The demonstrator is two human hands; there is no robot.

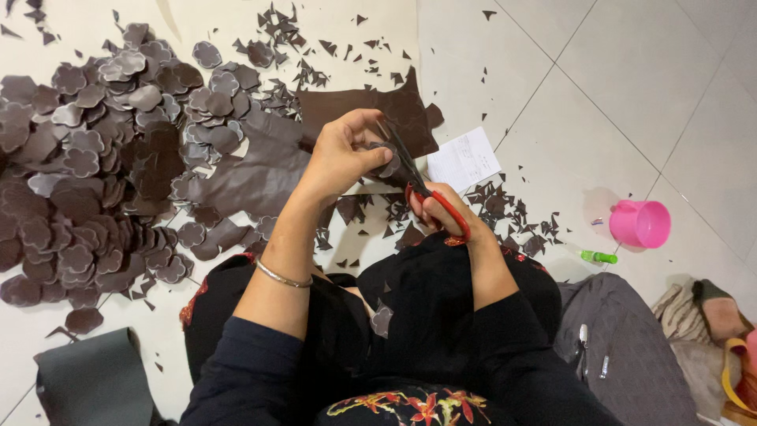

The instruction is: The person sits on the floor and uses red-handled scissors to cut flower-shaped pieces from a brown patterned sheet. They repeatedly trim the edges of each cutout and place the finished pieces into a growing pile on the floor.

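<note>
Basically mid-cut: left hand [343, 154] pinches a small dark brown piece [386, 162] between thumb and fingers, held up over the lap, above the floor [631, 95]. Right hand [441, 211] is closed through the red handles of the scissors [418, 185], dark blades angled up into the piece. Blades look partly closed on the material, tip hidden behind the fingers.

Step in hand, by my read: trimming the outline of one scalloped flower shape. The next bit of cutting calls for the left hand to rotate the piece a little so the blade follows the next lobe, with short snips and thumb kept clear of the edge.

Piece itself: dark brown, matte, thin and flexible, like faux leather or foam sheet; rounded edge partly visible, rest covered by fingers, so can't tell how much of the outline is finished.

Around: big pile of cut flower shapes [87, 158] on the floor at left, same brown, several lobes each. Larger uncut brown sheet [260, 173] just beyond the hands. Triangular offcuts [505, 209] scattered near the knees. White paper slip [464, 159] beside the scraps, pink cup [640, 224] and a small green-capped tube [598, 256] well apart at right. Thin bangle [282, 276] on left wrist.
</note>
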